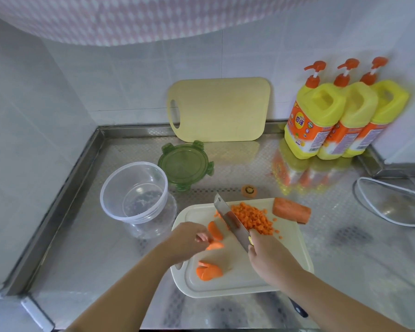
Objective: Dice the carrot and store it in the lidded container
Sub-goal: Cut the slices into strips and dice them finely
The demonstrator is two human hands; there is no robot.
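While the right hand holds the blade down, left grip: the left hand (189,238) pinches one thin carrot slice (215,246) at its fingertips just above the white cutting board (285,259), probably bringing it to the edge for cutting.
Right grip: the right hand (266,250) is closed round the knife (230,219) near the blade's heel, flat steel angled away.
Dice: a heap of small orange cubes (252,218) lies just right of the blade, seemingly kept clear of the cutting space.
Slices: flat overlapping rounds (209,271) wait near the board's front edge.
Carrot chunk (291,210): blunt, uncut, parked at the far right corner.
Container (133,192): clear round plastic, no carrot inside, mouth up on the steel table (94,248) beside the board.
Lid (185,164): green, round, with clips, lying off just behind the tub.
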